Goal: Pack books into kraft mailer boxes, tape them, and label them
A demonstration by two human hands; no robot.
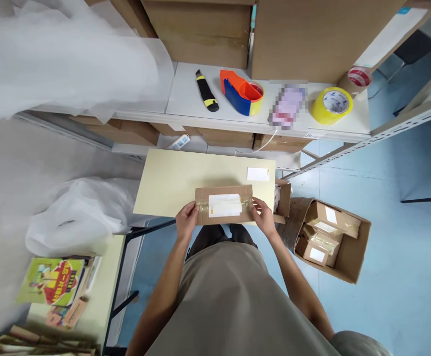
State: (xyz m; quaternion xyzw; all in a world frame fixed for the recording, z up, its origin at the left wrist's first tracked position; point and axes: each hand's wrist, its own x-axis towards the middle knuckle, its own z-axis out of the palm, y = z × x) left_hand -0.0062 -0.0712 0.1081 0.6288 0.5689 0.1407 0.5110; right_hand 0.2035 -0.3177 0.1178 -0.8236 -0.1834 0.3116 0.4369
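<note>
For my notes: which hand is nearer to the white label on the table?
Right. The right hand is below the white label in the picture; the left hand is farther, to its lower left.

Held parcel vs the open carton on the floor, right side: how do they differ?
The held parcel looks closed and taped; the carton is open, with boxes inside.
The parcel is slim and smaller; the carton is bigger and deep.
The parcel is between both hands; the carton sits on the floor.
Both are brown cardboard.
</note>
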